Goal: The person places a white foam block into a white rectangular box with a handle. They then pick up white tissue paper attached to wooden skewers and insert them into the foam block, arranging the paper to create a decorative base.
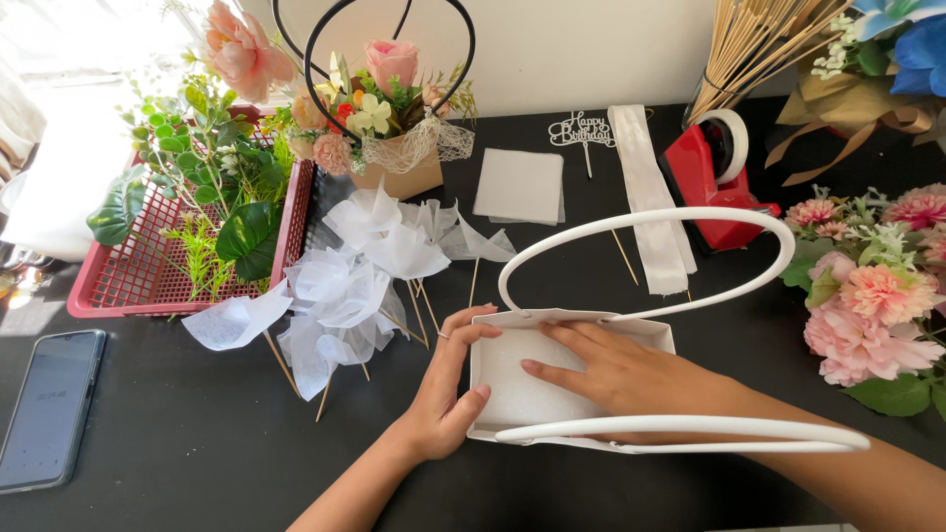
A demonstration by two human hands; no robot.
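Observation:
A small white paper box bag with two long white loop handles stands on the black table. My left hand cups the bag's left wall from outside, with a ring on one finger. My right hand reaches inside the bag, fingers flat on a white foam block that fills its bottom. A bunch of white tissue puffs on wooden sticks lies just left of the bag.
A red basket of green leaves sits at the left, a phone near the front left edge. Behind are a finished flower box, a white sheet, ribbon strip, red tape dispenser, sticks and pink flowers at right.

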